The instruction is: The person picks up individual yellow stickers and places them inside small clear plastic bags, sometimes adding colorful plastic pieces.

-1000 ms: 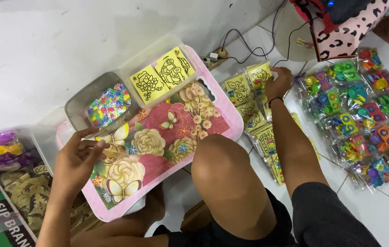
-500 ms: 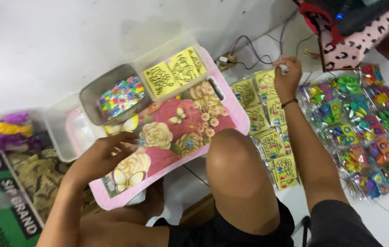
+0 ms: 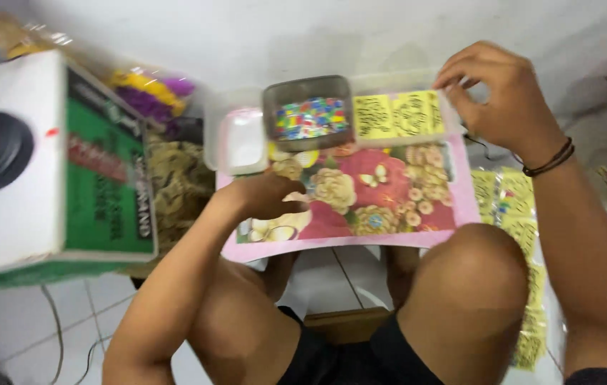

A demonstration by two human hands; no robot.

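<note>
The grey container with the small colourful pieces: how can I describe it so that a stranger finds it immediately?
Start at the pink flowered tray in front of the knees. At its far edge, three containers stand in a row. The grey container is the middle one, the only dark one, filled with tiny multicoloured pieces, between a clear tub and yellow sheets.

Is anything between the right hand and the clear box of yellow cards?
Nothing visible. The right hand is already at the right end of the clear box that holds the yellow cards, its fingers over the rim.
</note>
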